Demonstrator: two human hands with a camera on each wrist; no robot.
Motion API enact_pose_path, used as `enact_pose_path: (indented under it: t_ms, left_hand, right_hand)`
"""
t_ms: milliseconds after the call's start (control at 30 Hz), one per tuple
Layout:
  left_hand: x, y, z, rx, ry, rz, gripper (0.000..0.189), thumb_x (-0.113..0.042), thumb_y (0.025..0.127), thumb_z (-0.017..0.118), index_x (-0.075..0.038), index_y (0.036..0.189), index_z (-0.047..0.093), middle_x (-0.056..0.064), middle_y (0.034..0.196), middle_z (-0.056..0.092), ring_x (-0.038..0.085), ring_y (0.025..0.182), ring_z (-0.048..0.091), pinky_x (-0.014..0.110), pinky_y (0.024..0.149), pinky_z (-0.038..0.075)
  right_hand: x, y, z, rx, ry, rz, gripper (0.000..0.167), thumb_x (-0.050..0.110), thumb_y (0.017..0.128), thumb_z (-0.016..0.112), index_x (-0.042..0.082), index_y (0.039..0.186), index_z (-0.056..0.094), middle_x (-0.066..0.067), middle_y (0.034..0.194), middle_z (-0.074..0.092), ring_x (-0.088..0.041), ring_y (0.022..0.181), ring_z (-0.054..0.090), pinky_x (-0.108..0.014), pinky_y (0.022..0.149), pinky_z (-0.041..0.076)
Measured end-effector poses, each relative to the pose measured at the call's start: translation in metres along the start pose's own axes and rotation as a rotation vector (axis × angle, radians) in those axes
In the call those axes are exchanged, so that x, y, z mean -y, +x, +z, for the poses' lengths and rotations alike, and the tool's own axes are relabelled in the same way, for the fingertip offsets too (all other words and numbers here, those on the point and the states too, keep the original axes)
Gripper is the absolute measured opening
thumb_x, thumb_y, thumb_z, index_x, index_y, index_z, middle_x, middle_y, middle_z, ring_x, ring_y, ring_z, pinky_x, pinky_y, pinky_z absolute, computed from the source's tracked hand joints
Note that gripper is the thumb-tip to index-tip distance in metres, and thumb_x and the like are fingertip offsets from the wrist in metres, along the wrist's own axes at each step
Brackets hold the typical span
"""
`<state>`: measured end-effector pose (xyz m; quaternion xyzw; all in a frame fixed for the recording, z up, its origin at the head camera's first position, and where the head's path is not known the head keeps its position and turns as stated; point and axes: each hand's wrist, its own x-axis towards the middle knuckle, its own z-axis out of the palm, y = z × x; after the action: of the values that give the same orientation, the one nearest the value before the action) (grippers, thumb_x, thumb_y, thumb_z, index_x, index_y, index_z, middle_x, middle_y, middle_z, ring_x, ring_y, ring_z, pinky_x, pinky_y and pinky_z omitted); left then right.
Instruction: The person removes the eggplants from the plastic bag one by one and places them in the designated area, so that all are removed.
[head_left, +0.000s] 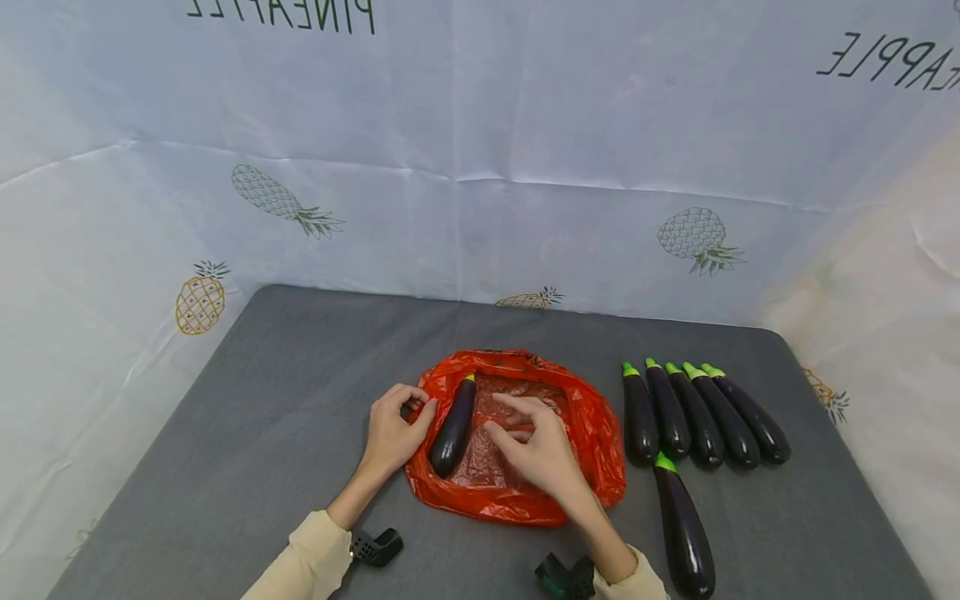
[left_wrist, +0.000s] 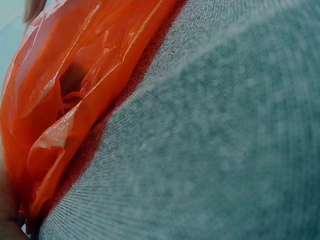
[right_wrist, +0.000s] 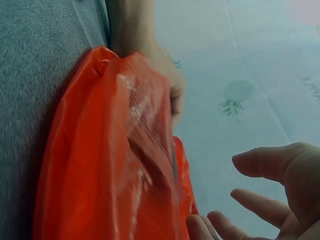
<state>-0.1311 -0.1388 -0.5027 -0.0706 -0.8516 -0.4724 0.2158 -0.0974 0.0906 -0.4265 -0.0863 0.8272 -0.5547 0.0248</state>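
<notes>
A red plastic bag [head_left: 517,500] lies with its mouth spread wide on the grey table. Inside, along its left side, rests one eggplant [head_left: 453,429], green stem end pointing away. My left hand [head_left: 397,425] pinches the bag's left rim between thumb and curled fingers; part of its grip is hidden in the left wrist view, where the red plastic [left_wrist: 75,100] fills the upper left. Over the bag's middle hovers my right hand [head_left: 536,442], fingers spread and holding nothing. The right wrist view shows the same loose fingers and thumb beside the bag [right_wrist: 100,165].
Right of the bag, several eggplants [head_left: 705,417] lie side by side in a row. Another eggplant [head_left: 682,533] lies nearer, its stem touching or close to that row. A white cloth with pineapple prints [head_left: 487,233] hangs behind the grey table [head_left: 300,375].
</notes>
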Motion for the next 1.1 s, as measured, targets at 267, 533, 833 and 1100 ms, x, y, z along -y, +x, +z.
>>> enact_pose_path:
  t_ms: [267, 533, 833, 1100]
  left_hand:
    - [0.000, 0.000, 0.000, 0.000, 0.009, 0.002, 0.010, -0.008, 0.085, 0.079, -0.010, 0.081, 0.070, 0.003, 0.078, 0.066, 0.013, 0.070, 0.059, 0.024, 0.064, 0.048]
    - [-0.002, 0.001, 0.001, 0.004, 0.017, 0.018, 0.010, -0.008, 0.086, 0.078, -0.011, 0.080, 0.070, 0.004, 0.077, 0.065, 0.013, 0.068, 0.058, 0.024, 0.063, 0.048]
    - [-0.002, 0.002, 0.001, 0.006, 0.023, 0.021, 0.010, -0.009, 0.086, 0.079, -0.011, 0.080, 0.071, 0.004, 0.076, 0.065, 0.012, 0.067, 0.058, 0.024, 0.062, 0.047]
    - [-0.001, 0.000, 0.000, 0.008, 0.015, 0.007, 0.010, -0.008, 0.086, 0.078, -0.010, 0.081, 0.071, 0.004, 0.079, 0.067, 0.015, 0.070, 0.061, 0.025, 0.064, 0.048]
  right_hand:
    - [-0.001, 0.010, 0.021, 0.051, -0.010, 0.009, 0.043, 0.017, 0.092, 0.076, 0.009, 0.133, 0.068, -0.019, 0.129, 0.064, -0.034, 0.104, 0.070, -0.035, 0.080, 0.062]
    - [-0.002, 0.016, 0.033, 0.093, -0.061, 0.022, 0.045, 0.023, 0.093, 0.075, 0.009, 0.135, 0.066, -0.020, 0.127, 0.063, -0.031, 0.101, 0.067, -0.030, 0.075, 0.060]
    - [-0.008, 0.015, 0.040, 0.097, -0.110, -0.027, 0.047, 0.025, 0.093, 0.075, 0.007, 0.135, 0.066, -0.021, 0.119, 0.064, -0.027, 0.092, 0.065, -0.023, 0.070, 0.057]
    - [-0.008, 0.015, 0.046, 0.127, -0.151, -0.060, 0.049, 0.028, 0.092, 0.075, 0.008, 0.136, 0.066, -0.021, 0.114, 0.067, -0.028, 0.089, 0.068, -0.031, 0.075, 0.059]
